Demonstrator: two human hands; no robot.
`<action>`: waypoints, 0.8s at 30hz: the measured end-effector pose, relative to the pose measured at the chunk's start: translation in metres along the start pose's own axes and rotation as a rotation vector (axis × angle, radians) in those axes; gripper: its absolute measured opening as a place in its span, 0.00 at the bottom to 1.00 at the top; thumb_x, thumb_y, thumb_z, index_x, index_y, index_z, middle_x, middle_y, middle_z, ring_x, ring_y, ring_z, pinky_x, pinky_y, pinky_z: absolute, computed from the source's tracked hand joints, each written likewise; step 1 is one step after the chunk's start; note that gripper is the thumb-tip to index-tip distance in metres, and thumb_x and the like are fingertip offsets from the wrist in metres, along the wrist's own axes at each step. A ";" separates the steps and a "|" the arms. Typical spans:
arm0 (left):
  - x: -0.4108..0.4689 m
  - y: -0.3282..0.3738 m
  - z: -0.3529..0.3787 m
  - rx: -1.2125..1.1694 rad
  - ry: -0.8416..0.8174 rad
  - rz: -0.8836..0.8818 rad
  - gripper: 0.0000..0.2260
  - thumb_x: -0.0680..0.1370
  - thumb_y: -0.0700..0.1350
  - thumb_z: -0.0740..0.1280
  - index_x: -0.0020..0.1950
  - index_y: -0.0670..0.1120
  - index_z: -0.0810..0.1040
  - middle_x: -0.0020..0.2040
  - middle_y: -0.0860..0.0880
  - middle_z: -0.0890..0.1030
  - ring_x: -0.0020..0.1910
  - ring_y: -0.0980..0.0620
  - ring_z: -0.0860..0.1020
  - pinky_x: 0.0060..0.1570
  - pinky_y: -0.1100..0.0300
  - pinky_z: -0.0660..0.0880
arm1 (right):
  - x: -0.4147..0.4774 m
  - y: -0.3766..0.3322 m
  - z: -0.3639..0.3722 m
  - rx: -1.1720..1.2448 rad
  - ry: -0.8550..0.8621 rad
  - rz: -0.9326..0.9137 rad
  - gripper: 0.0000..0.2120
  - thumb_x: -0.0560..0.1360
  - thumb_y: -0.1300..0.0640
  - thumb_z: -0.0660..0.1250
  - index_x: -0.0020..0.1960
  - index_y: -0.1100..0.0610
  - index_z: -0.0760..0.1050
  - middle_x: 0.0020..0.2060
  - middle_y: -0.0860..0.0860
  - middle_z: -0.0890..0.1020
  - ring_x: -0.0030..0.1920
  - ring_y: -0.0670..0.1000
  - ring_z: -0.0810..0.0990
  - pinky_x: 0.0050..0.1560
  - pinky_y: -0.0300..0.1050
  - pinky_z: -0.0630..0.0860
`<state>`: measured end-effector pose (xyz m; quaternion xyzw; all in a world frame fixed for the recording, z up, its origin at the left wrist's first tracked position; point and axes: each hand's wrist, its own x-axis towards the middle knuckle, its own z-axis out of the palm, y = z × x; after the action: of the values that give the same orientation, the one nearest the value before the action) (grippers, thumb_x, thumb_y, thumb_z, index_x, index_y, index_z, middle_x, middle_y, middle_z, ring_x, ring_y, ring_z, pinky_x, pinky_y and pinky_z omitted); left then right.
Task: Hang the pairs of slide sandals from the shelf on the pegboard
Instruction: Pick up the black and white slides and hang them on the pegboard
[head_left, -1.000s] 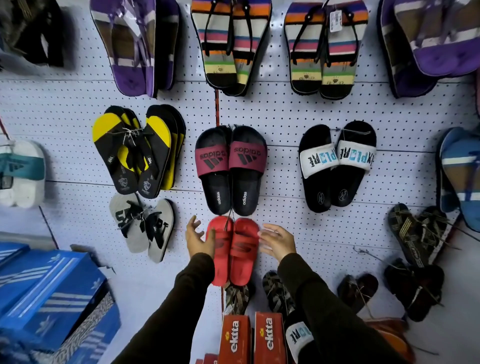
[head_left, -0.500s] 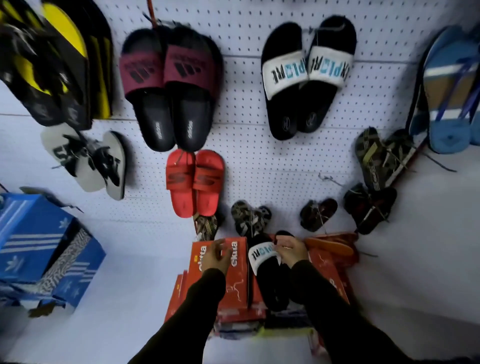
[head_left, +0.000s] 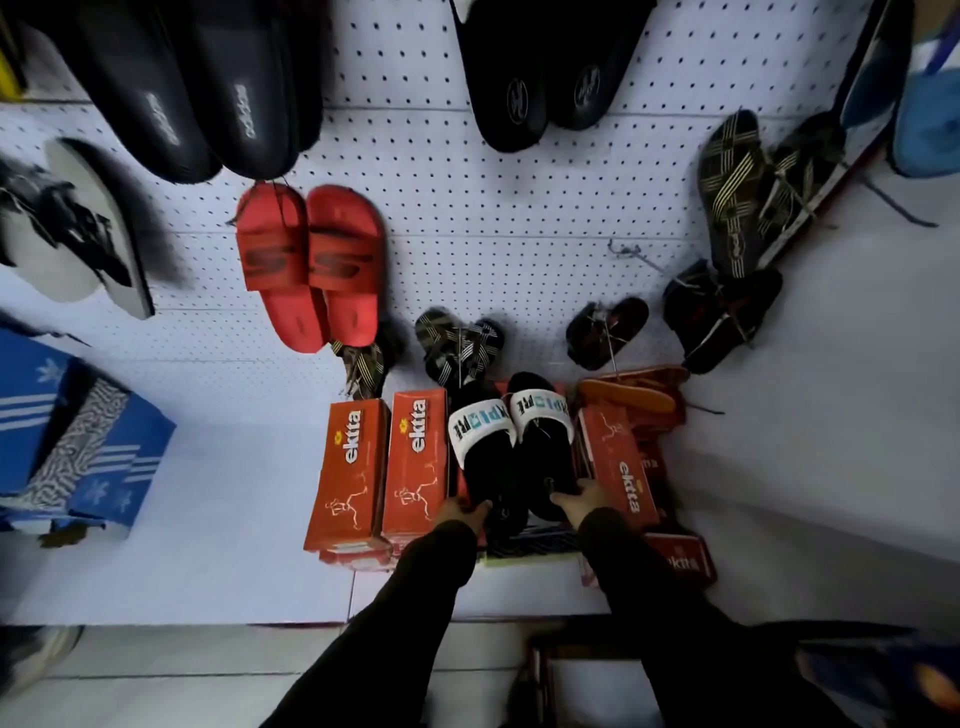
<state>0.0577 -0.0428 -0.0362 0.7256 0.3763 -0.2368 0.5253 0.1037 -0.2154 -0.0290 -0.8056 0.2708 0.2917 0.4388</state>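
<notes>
Both hands have dropped from the red slides on the pegboard down to the shelf, and the view has tipped lower with them. At far left of the frame sit blue boxes. Higher up, left of centre, black slides hang on the pegboard, and just under them the red slides hang side by side, toes down. Below those, two red boxes lie next to each other on the shelf. Just right of them, at lower centre, the pair of white-strap slides lies on the shelf among the boxes, straps toward the pegboard, heels toward the person. Left hand grips the heel of the left slide, fingers curled round its edge. Right hand holds the heel of the right slide, fingers over its rim. Another red box lies just right of the pair, with orange soles resting above it. At upper centre, a second black pair hangs on the board, and at upper right striped sandals hang tilted, with dark sandals beneath them.
</notes>
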 end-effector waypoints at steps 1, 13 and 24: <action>0.003 0.000 0.005 -0.026 0.002 -0.019 0.22 0.77 0.46 0.67 0.67 0.34 0.73 0.65 0.36 0.77 0.64 0.38 0.77 0.65 0.48 0.73 | 0.004 0.001 0.002 0.020 -0.007 -0.008 0.24 0.75 0.60 0.70 0.68 0.67 0.73 0.65 0.63 0.79 0.66 0.62 0.77 0.69 0.54 0.72; 0.010 -0.003 0.017 -0.334 0.029 -0.136 0.21 0.76 0.41 0.69 0.66 0.33 0.74 0.61 0.33 0.79 0.58 0.37 0.80 0.61 0.43 0.76 | 0.024 0.009 0.000 0.259 -0.004 0.144 0.07 0.73 0.62 0.72 0.46 0.67 0.78 0.34 0.59 0.79 0.33 0.56 0.77 0.35 0.44 0.76; -0.033 -0.001 -0.010 -0.591 0.039 -0.054 0.25 0.74 0.41 0.71 0.69 0.37 0.70 0.62 0.38 0.79 0.56 0.39 0.79 0.42 0.54 0.81 | -0.026 0.003 -0.008 0.740 -0.188 0.143 0.20 0.75 0.73 0.66 0.66 0.72 0.71 0.67 0.67 0.75 0.69 0.65 0.73 0.69 0.59 0.72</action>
<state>0.0369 -0.0432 -0.0089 0.5353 0.4581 -0.1165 0.7000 0.0854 -0.2187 -0.0090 -0.5417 0.3717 0.2765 0.7014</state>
